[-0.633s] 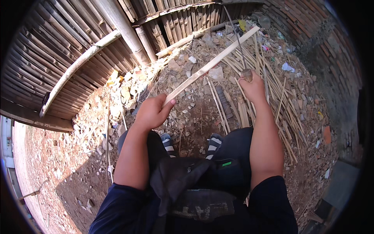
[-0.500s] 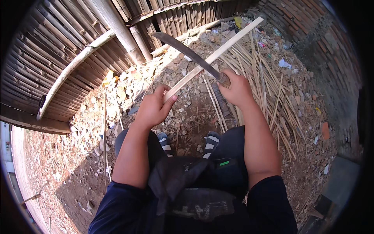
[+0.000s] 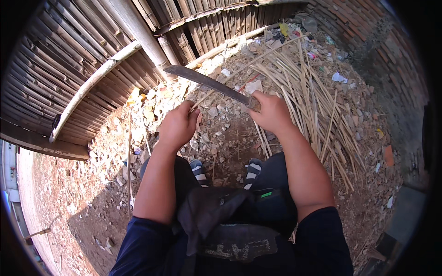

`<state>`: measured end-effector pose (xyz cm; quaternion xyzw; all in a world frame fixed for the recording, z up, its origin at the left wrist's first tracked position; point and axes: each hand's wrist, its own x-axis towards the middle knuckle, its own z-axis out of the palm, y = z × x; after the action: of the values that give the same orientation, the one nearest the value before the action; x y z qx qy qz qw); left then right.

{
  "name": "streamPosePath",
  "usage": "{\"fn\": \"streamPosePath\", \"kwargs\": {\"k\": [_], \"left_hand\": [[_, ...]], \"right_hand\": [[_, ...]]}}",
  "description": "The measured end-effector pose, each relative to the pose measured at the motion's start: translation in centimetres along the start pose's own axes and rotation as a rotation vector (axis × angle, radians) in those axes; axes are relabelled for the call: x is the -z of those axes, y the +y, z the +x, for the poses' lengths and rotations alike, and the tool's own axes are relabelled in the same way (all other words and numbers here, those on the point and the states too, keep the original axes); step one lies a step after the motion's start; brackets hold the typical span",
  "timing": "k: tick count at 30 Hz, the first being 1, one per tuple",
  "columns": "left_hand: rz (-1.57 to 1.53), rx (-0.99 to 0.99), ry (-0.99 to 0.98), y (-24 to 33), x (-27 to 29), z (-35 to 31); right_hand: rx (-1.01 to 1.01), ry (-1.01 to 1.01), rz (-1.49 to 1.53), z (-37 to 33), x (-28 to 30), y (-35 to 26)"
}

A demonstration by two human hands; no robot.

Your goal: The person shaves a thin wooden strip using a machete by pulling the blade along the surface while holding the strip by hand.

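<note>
My left hand [image 3: 177, 125] is closed around the near end of a long, pale bamboo strip [image 3: 275, 49], which slants away to the far right and shows its narrow edge. In my right hand [image 3: 273, 113] is the handle of a machete [image 3: 205, 82]. Its dark, slightly curved blade points to the left and passes over the strip, a little beyond my left hand. Whether the blade touches the strip I cannot tell.
Many split bamboo strips [image 3: 317, 110] lie heaped on rubble at the right. A bamboo slat wall [image 3: 106, 34] bounds the far left, a brick wall [image 3: 368, 32] the far right. My sandalled feet [image 3: 199, 171] are below my hands. An orange tile piece [image 3: 389, 156] lies at right.
The bamboo strip has turned from its broad face to its narrow edge. The machete blade has swung lower and to the left, with its tip nearer the slat wall.
</note>
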<state>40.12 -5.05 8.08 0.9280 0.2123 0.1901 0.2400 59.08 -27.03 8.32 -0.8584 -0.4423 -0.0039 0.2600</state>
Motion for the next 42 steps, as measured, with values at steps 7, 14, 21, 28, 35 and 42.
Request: {"fn": "streamPosePath", "kwargs": {"k": [7, 14, 21, 28, 35, 42], "left_hand": [[0.0, 0.102, -0.156, 0.7, -0.6, -0.5], [0.006, 0.069, -0.183, 0.4, -1.3, -0.8], [-0.078, 0.011, -0.173, 0.5, -1.5, -0.8], [-0.042, 0.009, -0.188, 0.1, -1.9, -1.9], [-0.034, 0.006, -0.215, 1.0, -0.9, -1.5], [-0.212, 0.136, -0.374, -0.4, 6.0, -6.0]], "right_hand": [[-0.123, -0.138, -0.037, 1.0, 0.1, -0.4], [-0.115, -0.125, -0.025, 0.8, -0.7, -0.9], [-0.219, 0.044, 0.197, 2.0, -0.6, 2.6], [-0.184, -0.129, 0.114, 1.4, -0.3, 1.8], [-0.237, -0.052, 0.137, 0.9, -0.1, 0.8], [-0.13, -0.117, 0.103, -0.6, 1.2, -1.2]]}}
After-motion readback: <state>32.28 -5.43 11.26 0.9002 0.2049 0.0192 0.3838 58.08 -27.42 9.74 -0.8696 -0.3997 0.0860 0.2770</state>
